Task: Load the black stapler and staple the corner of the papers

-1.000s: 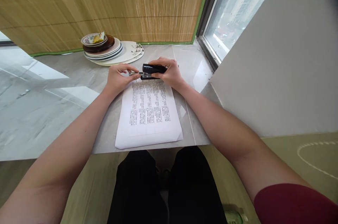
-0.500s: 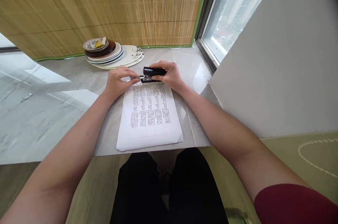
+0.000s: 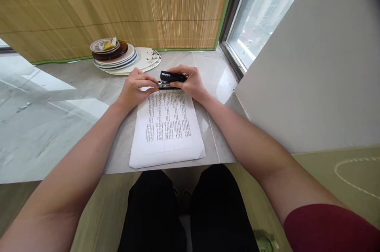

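A stack of printed white paper [image 3: 168,129] lies on the grey marble counter [image 3: 68,113] in front of me. At the paper's far edge sits a black stapler [image 3: 172,77] with a metal base. My right hand [image 3: 191,83] is wrapped around the stapler's right end. My left hand [image 3: 135,89] pinches the metal front end of the stapler with fingertips closed on it, resting on the paper's top left corner.
A pile of plates [image 3: 114,52] stands at the back of the counter beside a large white platter [image 3: 147,60]. A bamboo blind [image 3: 118,6] covers the back wall. A window [image 3: 261,2] and grey wall [image 3: 311,73] are to the right.
My left hand has slid right along the stapler's metal front, covering the tip that stuck out before. The right hand and stapler stay in place; the view shifted slightly.
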Motion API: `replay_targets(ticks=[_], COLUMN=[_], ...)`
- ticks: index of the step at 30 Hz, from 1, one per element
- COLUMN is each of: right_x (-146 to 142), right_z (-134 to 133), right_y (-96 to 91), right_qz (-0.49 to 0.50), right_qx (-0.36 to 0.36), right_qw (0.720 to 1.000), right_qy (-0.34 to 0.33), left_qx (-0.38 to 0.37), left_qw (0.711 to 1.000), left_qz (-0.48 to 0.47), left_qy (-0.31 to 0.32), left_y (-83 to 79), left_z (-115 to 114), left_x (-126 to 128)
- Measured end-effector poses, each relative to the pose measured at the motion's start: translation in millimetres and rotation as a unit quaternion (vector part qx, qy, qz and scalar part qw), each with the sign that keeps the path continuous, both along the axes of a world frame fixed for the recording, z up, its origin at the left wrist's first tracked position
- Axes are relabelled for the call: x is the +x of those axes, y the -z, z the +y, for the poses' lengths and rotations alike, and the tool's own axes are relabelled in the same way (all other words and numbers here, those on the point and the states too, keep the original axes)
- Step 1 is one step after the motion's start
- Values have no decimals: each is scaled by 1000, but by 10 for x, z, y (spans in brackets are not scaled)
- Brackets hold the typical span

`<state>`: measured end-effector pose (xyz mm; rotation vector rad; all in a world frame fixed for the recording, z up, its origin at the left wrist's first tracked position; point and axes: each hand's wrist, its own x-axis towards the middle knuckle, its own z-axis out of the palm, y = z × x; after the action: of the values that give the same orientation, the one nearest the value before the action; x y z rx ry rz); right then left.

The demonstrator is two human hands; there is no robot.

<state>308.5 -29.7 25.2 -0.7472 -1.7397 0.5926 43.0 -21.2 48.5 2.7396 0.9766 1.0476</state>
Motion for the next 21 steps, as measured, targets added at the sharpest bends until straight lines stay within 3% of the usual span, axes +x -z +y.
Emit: replay_targets(ticks=[6,13,21], right_x=[1,-6,-14], right_z=[-1,15,-17], right_y=[9,23,8], right_qz=[-5,-22,-33], right_qx=[8,-3,-12], right_qw=[1000,1000,999], right_qy=[-5,-4,-2], left_qx=[16,-29,-57], left_qw=[1000,994,994], left_qz=[-2,-107,-87], left_qy=[-8,-24,-26], left_y=[-5,-57,-33], left_z=[-12,-137,-120], left_x=[-11,81,90])
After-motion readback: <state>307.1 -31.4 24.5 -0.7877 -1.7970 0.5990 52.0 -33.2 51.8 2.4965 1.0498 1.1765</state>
